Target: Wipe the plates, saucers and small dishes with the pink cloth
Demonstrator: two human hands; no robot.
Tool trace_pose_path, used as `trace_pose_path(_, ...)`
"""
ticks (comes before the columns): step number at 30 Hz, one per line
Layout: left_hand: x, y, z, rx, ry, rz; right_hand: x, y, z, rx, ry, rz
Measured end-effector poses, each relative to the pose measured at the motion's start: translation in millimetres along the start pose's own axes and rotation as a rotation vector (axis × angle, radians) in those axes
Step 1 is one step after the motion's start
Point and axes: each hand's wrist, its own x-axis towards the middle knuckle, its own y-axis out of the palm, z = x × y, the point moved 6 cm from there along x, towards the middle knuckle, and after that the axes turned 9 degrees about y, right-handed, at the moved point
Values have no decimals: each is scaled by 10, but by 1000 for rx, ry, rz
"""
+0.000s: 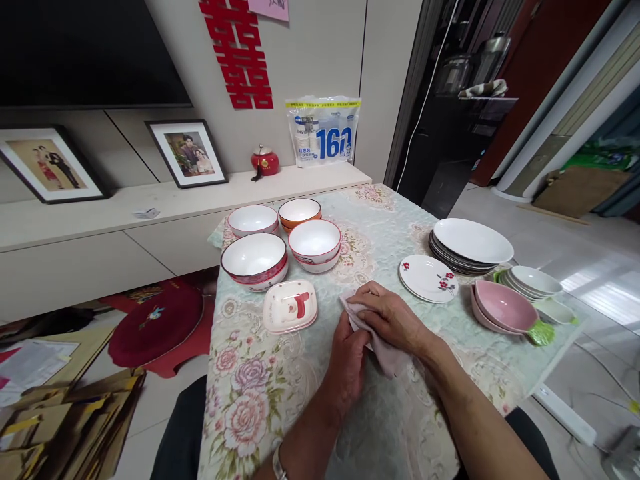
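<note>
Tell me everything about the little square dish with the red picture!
The dish is creamy white, perhaps glazed ceramic, with rounded corners, a raised rim and a picture of what looks like a bear in red. It sits face up, apparently stacked on a second dish, on the flowered tablecloth, in front of the bowls.

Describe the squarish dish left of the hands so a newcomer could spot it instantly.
On the flower-patterned tablecloth, find the group of round bowls toward its far left. The squarish dish sits on their near side, left of the left hand. Unlike those deeper bowls, plain white inside, it is shallow, with rounded corners and a red picture inside.
</note>
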Motion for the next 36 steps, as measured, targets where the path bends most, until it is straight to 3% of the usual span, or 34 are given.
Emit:
trace_pose_path(2, -5, 16, -13, 7, -20, 18, 4, -50, -113, -66, 85, -54)
trace_pose_path(6, -15, 32, -40, 21, -56, 18, -31, -181, -439, -325, 410, -160)
trace_pose_path(9, -19, 25, -55, -13, -20, -32, -56, -212, -510, -440, 508, -175)
trace_pose_path(14, -33, 57, -45, -24, 22, -23, -36, -163, -379, -435, 449, -172)
trace_pose_path(19, -28, 54, -49, -16, -5, -1, -1, -33, -73, -98, 95, -48)
trace_pose_path(21, -20, 48, -48, -10, -14, 12, -4, -5, -22, -14, 21, 1)
trace_pose_path(24, -14, 34, -30, 8, -40, 16, -2, -43, -125, -62, 92, -41)
trace_pose_path(31, -29, 71, -70, -99, 43, -16, -49, -186, -464, -437, 508, -185)
trace_pose_path(34, -36, 79, -51, -77, 11, -42, -36, -156, -407, -483, 503, -188)
trace_pose_path(36, -32, 72, -41, -74, 0, -48, -10, -104, -310, -408, 399, -167)
